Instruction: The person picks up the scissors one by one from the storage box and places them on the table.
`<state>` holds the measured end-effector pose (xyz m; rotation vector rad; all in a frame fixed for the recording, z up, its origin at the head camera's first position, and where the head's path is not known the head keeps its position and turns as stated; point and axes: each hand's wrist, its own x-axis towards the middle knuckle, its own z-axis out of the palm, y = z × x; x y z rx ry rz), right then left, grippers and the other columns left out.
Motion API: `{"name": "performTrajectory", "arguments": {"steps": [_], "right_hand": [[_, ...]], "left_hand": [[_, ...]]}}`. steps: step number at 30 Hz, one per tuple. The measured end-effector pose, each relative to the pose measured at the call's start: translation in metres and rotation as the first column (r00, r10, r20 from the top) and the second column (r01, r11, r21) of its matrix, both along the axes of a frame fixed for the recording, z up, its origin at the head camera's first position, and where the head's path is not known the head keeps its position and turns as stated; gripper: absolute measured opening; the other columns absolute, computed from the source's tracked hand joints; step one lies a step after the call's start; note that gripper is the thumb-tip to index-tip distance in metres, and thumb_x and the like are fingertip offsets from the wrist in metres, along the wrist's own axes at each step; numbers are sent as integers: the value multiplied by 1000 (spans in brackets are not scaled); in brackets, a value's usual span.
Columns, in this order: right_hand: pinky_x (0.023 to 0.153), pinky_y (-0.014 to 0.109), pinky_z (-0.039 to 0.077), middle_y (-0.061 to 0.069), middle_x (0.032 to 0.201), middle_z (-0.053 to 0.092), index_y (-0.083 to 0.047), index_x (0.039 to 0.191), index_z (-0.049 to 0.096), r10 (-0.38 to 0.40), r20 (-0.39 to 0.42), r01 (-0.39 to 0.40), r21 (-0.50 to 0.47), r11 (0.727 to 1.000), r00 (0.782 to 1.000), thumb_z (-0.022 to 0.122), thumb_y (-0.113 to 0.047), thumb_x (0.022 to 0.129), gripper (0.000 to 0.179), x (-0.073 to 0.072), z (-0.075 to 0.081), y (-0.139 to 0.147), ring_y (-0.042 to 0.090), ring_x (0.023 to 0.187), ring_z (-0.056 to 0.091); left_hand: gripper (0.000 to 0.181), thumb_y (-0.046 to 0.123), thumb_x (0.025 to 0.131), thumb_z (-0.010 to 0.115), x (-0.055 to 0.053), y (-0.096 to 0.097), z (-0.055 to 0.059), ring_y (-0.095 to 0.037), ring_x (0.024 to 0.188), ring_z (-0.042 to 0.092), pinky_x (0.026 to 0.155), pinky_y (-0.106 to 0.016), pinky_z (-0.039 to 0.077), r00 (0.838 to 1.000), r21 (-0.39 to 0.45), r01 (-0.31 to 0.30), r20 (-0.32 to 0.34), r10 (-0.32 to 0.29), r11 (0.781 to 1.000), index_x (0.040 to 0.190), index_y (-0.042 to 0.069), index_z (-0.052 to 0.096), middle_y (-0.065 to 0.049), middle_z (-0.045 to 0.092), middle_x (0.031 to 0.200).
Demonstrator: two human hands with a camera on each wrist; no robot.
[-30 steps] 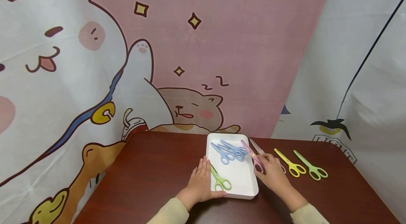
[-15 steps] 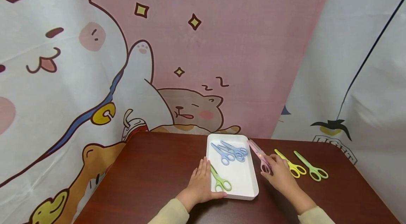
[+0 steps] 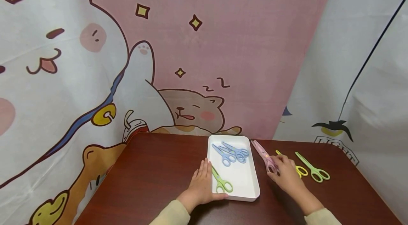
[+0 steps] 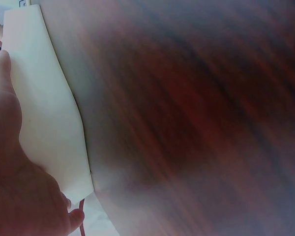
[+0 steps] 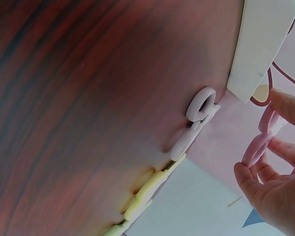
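My right hand [image 3: 285, 175] pinches the handle loops of a pair of pink scissors [image 3: 262, 152], just right of the white tray [image 3: 243, 182]. In the right wrist view those pink loops [image 5: 254, 147] are raised between thumb and fingers. Behind them a paler pink pair of scissors [image 5: 182, 145] lies on the table, mostly covered by the held pair in the head view. With straight fingers my left hand [image 3: 199, 184] rests along the tray's left side, thumb at its near edge. Several blue scissors [image 3: 224, 155] and a lime green pair [image 3: 218, 176] lie in the tray.
Yellow scissors [image 3: 299, 169], partly hidden by my right hand, and green scissors [image 3: 306, 163] lie to the right on the brown table [image 3: 159, 168]. A cartoon-printed cloth [image 3: 248, 58] hangs behind the table's far edge.
My right hand has carried the pink scissors from the tray's right rim rightward, over the paler pink pair. It now partly covers the yellow scissors. The left hand and tray have stayed put.
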<state>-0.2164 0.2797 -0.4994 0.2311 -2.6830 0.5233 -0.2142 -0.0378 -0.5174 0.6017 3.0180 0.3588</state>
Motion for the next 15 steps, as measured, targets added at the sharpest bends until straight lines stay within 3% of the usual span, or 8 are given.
{"name": "performTrajectory", "arguments": {"steps": [8,15], "right_hand": [[78,60,41,31,119,50,2,122,57,-40,85,39,21,999,996,79,-18,73,58,2,2,11,51,103,45],[74,59,42,31,112,53,4,116,61,-16,0,16,34,999,1000,82,-17,68,57,3,1,25,50,95,48]], "left_hand": [[135,93,58,44,-6,1,-14,-31,146,11,112,-48,26,1000,10,-1,-18,1,1000,150,0,14,-20,7,158],[136,95,56,42,-7,0,-20,-31,146,11,112,-48,26,1000,31,-7,-22,8,1000,151,1,13,-18,5,159]]}}
